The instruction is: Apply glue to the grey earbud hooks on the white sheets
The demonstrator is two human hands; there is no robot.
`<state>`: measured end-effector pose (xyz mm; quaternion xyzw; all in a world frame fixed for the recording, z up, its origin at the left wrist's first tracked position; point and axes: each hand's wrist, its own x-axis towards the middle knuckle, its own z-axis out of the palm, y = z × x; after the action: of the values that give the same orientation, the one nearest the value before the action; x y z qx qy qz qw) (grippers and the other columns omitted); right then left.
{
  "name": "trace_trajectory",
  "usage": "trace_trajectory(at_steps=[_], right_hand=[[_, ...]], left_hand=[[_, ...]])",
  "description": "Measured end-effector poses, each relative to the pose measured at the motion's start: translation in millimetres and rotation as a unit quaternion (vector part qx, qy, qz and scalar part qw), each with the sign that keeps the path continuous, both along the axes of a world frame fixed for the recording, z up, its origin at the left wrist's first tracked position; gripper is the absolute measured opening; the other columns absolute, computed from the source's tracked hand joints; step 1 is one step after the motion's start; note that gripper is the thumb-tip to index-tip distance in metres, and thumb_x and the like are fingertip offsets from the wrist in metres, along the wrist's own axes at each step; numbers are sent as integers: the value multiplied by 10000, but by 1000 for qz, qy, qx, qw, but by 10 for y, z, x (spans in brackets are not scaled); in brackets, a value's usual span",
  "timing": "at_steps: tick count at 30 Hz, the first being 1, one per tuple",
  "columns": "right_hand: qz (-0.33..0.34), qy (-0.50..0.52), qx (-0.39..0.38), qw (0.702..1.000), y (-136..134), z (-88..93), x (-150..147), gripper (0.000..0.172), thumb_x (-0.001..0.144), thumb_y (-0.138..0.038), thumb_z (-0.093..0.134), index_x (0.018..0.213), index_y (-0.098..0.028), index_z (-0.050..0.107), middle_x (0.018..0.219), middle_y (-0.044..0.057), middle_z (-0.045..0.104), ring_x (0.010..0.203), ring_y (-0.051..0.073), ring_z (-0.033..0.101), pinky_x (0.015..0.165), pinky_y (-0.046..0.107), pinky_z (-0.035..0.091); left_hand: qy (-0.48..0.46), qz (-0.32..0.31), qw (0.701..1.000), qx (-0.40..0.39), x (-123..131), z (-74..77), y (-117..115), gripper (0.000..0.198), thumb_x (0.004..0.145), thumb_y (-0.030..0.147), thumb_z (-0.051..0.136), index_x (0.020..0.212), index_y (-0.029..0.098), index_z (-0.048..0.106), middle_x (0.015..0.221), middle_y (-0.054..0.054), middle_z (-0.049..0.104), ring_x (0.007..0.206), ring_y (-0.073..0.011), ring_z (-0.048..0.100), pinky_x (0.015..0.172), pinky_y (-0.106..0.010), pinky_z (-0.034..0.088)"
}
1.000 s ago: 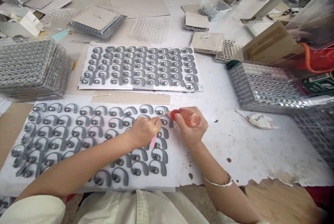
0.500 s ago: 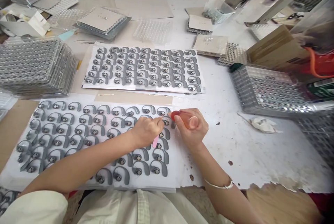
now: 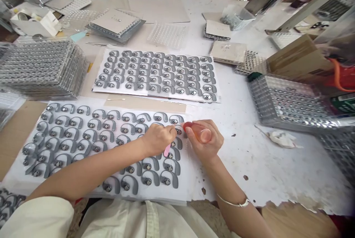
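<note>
Many gray ear hooks (image 3: 175, 143) lie on a white sheet (image 3: 185, 179) near the front edge of the counter (image 3: 263, 179); the left hand (image 3: 158, 139) pinches a pink stick (image 3: 167, 150), and the right hand (image 3: 204, 141) grips a red squeeze bulb (image 3: 197, 132).

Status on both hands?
Left hand holding pink stick at grey ear-hook piece; right hand gripping orange squeeze bulb. Nothing blocking.

Under the left hand (image 3: 156, 139), grey hook-shaped pieces (image 3: 146, 164) with silver centres lie in tidy rows on white paper (image 3: 184, 190). A pink stick (image 3: 167, 150) shows below that hand. The right hand (image 3: 206, 142) grips a translucent orange bulb (image 3: 197, 132) with a red tip. Right of that hand, the white counter (image 3: 277, 171) is flecked with brown chips.
</note>
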<state>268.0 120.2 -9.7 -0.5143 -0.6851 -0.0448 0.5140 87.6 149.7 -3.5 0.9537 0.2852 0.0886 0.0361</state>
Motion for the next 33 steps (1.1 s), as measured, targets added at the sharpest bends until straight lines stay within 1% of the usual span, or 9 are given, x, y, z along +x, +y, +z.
trace_trajectory(at_steps=[3, 7, 12, 14, 18, 21, 27, 30, 33], right_hand=[[6, -12, 6, 1000, 1, 15, -2, 191, 772, -193, 711, 913, -202, 583, 755, 22, 655, 668, 165, 609, 558, 295, 517], [-4, 5, 20, 1000, 15, -3, 4, 172, 773, -189, 712, 888, -196, 584, 750, 22, 652, 660, 165, 610, 548, 290, 516], [-8, 28, 5, 1000, 9, -30, 12, 148, 782, -214, 708, 872, -196, 592, 756, 27, 650, 662, 169, 610, 567, 307, 525], [-10, 26, -2, 1000, -2, -26, 13, 139, 786, -221, 704, 868, -199, 594, 754, 25, 648, 655, 166, 607, 566, 309, 524], [-2, 32, -10, 999, -14, -22, 17, 149, 778, -202, 711, 876, -194, 599, 756, 24, 646, 663, 158, 601, 580, 303, 523], [4, 37, -9, 999, -16, -32, 22, 163, 769, -190, 716, 883, -192, 600, 763, 25, 648, 675, 160, 606, 586, 303, 523], [7, 43, -16, 999, -20, -27, 15, 153, 772, -181, 708, 879, -194, 599, 752, 19, 651, 668, 164, 607, 581, 304, 515], [12, 44, -17, 999, -24, -15, 7, 143, 776, -176, 702, 874, -194, 599, 749, 18, 654, 672, 163, 605, 585, 303, 510], [13, 48, -24, 998, -31, -12, 5, 132, 779, -179, 702, 863, -196, 601, 742, 14, 653, 672, 161, 600, 592, 306, 507]], left_hand=[[-2, -2, 1000, -4, 3, -1, 3, 69, 823, 124, 521, 879, 119, 561, 835, -70, 688, 604, -196, 677, 440, -284, 469], [0, 5, 1000, -18, -1, -3, 16, 72, 832, 121, 495, 870, 131, 555, 775, -49, 677, 583, -181, 665, 435, -268, 444], [-2, 17, 998, -62, -34, 0, 54, 171, 774, 107, 501, 923, 134, 581, 802, -45, 692, 656, -199, 679, 475, -267, 456], [-15, 20, 997, -76, -45, -6, 76, 193, 765, 104, 506, 934, 141, 592, 817, -47, 697, 688, -199, 682, 498, -259, 460], [-68, 31, 992, -100, -56, -26, 128, 145, 791, 117, 509, 878, 168, 613, 800, -45, 699, 715, -178, 677, 554, -237, 467], [-102, 42, 985, -134, -63, -9, 170, 131, 813, 151, 509, 852, 180, 630, 802, -38, 706, 735, -182, 678, 605, -248, 486], [-130, 66, 967, -208, -83, 104, 244, 154, 825, 191, 522, 850, 171, 672, 816, -41, 727, 742, -214, 687, 642, -289, 496], [-162, 84, 952, -246, -94, 133, 269, 154, 823, 196, 540, 845, 170, 689, 859, -48, 739, 782, -202, 694, 677, -273, 502], [-191, 98, 933, -289, -107, 140, 294, 148, 816, 204, 562, 836, 168, 704, 885, -53, 742, 775, -184, 692, 684, -253, 500]])
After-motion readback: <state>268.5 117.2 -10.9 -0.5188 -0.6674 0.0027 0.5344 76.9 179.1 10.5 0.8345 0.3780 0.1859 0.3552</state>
